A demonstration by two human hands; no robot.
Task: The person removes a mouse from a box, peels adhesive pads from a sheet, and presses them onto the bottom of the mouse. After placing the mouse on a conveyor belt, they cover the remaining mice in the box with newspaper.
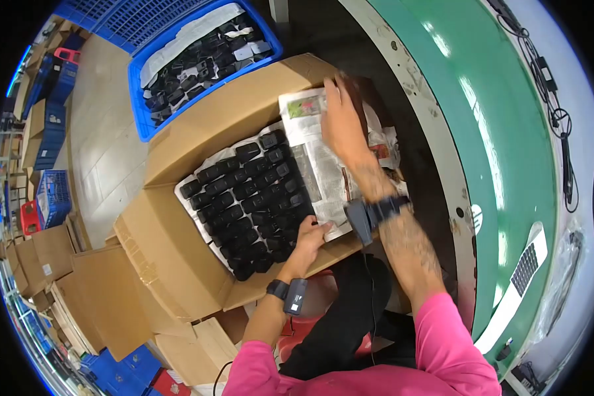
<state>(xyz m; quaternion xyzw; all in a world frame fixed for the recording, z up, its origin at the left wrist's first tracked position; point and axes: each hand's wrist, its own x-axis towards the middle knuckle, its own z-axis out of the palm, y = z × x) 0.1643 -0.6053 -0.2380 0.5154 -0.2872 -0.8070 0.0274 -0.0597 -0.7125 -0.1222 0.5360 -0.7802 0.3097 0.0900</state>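
Rows of small black plastic parts (244, 188) lie on white paper inside an open cardboard box (208, 142). A printed newspaper sheet (313, 168) covers the right side of these rows. At the sheet's near corner, my left hand (308, 243) is closed, thumb and fingers pinching the paper edge. Toward the far right of the box, my right hand (345, 129) lies over the sheet with its fingers stretched out, slightly blurred. Its fingertips reach the sheet's far end by the box wall. Both wrists carry black strapped devices.
Beyond the box stands a blue crate (138, 99) with more black parts and paper. A green-topped table (435, 66) with a pale edge runs along the right. Flattened cardboard (109, 297) leans at the left. A red stool (303, 330) shows beneath me.
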